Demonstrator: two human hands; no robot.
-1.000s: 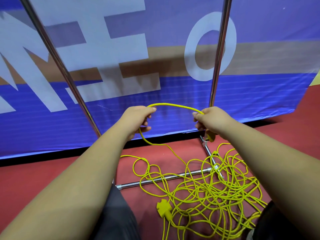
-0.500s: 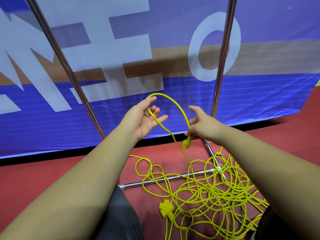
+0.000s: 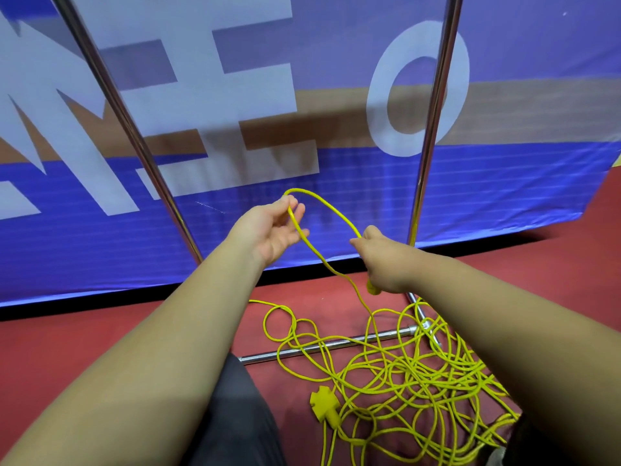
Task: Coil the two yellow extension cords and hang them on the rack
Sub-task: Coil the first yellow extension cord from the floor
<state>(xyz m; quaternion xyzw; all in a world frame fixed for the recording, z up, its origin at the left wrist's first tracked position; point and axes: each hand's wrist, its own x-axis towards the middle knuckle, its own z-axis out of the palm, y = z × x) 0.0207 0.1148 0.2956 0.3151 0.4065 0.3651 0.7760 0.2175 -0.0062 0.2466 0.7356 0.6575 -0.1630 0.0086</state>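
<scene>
A tangle of yellow extension cord (image 3: pixel 416 385) lies on the red floor, over the base bar of the metal rack (image 3: pixel 336 344). A yellow multi-outlet end (image 3: pixel 324 403) sits at the front of the pile. My left hand (image 3: pixel 274 230), palm up, pinches one strand between thumb and fingers. From there the cord arches over to my right hand (image 3: pixel 383 260), which grips it near a yellow plug (image 3: pixel 372 288) poking out below the fist. A strand hangs from the left hand down to the pile.
Two chrome rack uprights (image 3: pixel 433 122) rise in front of a blue and white banner (image 3: pixel 235 95). My dark-trousered knee (image 3: pixel 232 415) is at the bottom centre. Red floor (image 3: pixel 67 348) spreads to the left.
My left hand has closed its thumb and fingers on the strand. My right hand has curled fully round the cord near the plug, and the loop between the hands has widened.
</scene>
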